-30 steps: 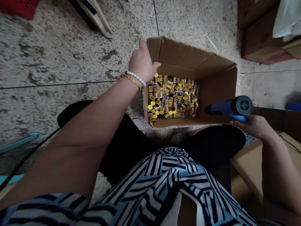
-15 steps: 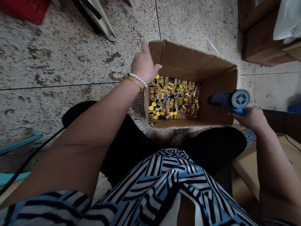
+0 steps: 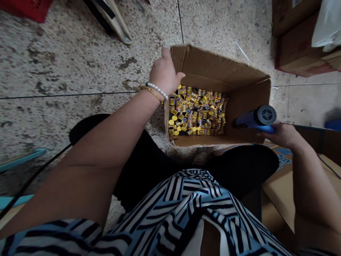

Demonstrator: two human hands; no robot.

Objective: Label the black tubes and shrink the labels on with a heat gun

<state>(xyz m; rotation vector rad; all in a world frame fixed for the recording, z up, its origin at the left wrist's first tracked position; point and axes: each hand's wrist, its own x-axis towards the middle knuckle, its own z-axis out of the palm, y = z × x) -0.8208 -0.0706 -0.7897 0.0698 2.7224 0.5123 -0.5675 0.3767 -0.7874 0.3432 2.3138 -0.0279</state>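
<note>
A tall open cardboard box (image 3: 218, 65) stands on the floor before my knees. Across its bottom lie many small yellow-wrapped cylinders (image 3: 195, 110), some on their sides and some showing flat yellow or black ends. My left hand (image 3: 165, 74) is closed over the box's left rim, thumb inside; the remaining fingers are partly hidden. Over the right end of the box, my right hand (image 3: 284, 135) grips the handle of a blue heat gun (image 3: 247, 120). The gun's dark nozzle points left into the box, above and apart from the cylinders.
Closed cardboard cartons (image 3: 295, 46) are stacked at the upper right, with a white plastic bag (image 3: 326, 28) on them. More cartons (image 3: 279, 190) sit beside my right leg. A red plastic basket (image 3: 34, 9) and a stool-like leg (image 3: 119, 26) stand at the upper left.
The heat gun and my right hand have shifted slightly left and down over the box. My left hand keeps its hold on the rim.
</note>
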